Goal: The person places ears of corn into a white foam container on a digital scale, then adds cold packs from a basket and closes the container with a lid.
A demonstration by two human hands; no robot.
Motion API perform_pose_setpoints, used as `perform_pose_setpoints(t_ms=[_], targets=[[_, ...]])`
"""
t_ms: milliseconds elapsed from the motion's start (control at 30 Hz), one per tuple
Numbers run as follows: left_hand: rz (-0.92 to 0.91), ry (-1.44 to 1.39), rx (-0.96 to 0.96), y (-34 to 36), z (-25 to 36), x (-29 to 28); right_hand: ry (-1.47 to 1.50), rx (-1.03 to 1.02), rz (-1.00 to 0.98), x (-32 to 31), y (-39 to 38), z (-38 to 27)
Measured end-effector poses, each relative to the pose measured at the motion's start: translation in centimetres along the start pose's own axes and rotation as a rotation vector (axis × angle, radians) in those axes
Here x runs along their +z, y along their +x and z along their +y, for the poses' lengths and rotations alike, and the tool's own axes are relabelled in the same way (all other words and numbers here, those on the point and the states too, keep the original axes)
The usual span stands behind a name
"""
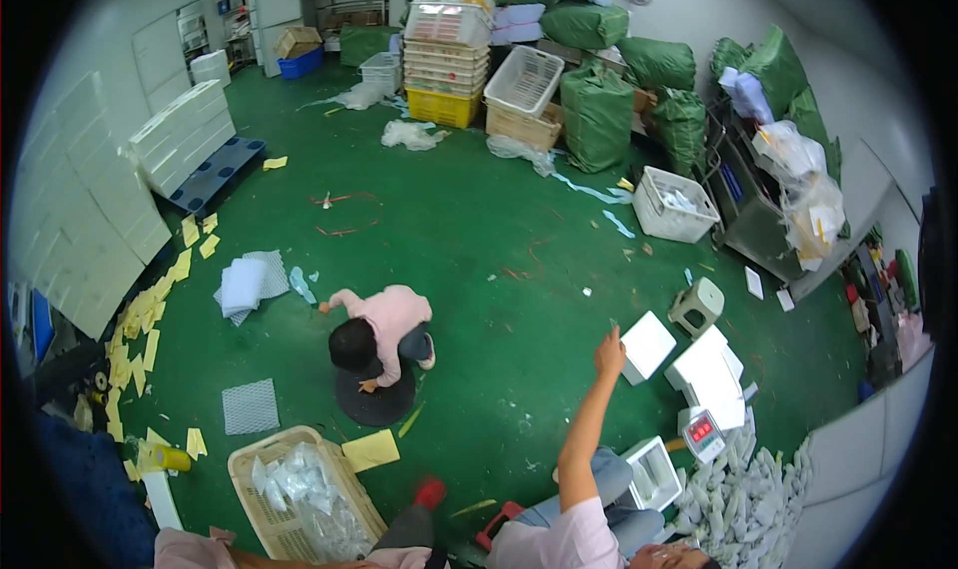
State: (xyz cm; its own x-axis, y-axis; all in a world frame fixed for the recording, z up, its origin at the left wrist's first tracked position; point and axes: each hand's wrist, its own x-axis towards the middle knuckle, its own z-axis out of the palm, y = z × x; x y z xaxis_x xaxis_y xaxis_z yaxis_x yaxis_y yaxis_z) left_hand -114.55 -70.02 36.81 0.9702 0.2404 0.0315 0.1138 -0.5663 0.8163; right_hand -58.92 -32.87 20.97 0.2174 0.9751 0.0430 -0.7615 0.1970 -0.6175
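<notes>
At the lower left edge, a pink sleeve (190, 549) and a sliver of bare skin beside it show. My left and right hand are cut off below the edge, so their fingers and anything in them are hidden. Nearest to that edge stands a cream plastic basket (242, 466) holding clear plastic bags (299, 479). A dark trouser leg (407, 531) with a blurred red shoe (430, 492) reaches in beside the basket. At its upper right corner lies a yellow sheet (370, 450).
A person in pink (394, 319) leans over a black round stool (374, 399). At the right another person raises an arm (579, 429) beside white foam boxes (649, 347), a scale (703, 435) and a heap of wrapped pieces (743, 494). Crates (446, 65) and green sacks (597, 120) stand behind.
</notes>
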Motion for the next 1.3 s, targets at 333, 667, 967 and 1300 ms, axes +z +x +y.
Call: perform_pose_setpoints(t_ms=[333,667,967,1300], targets=[[0.167,-0.063,-0.131,0.1,-5.0,-7.8,-0.462,-0.309,0.667,12.3,-5.1,3.1],[0.131,-0.037,-0.154,11.3,-15.2,-21.5,-0.894,-0.523,1.394,-10.6,-3.6,-5.4],[0.164,-0.005,-0.297,25.8,-25.9,-39.1,-2.03,0.489,0.649,-22.3,6.3,-1.7],[0.334,0.125,-0.375,35.5,-41.6,-58.9,-1.276,0.649,0.403,-10.5,60.3,7.8]])
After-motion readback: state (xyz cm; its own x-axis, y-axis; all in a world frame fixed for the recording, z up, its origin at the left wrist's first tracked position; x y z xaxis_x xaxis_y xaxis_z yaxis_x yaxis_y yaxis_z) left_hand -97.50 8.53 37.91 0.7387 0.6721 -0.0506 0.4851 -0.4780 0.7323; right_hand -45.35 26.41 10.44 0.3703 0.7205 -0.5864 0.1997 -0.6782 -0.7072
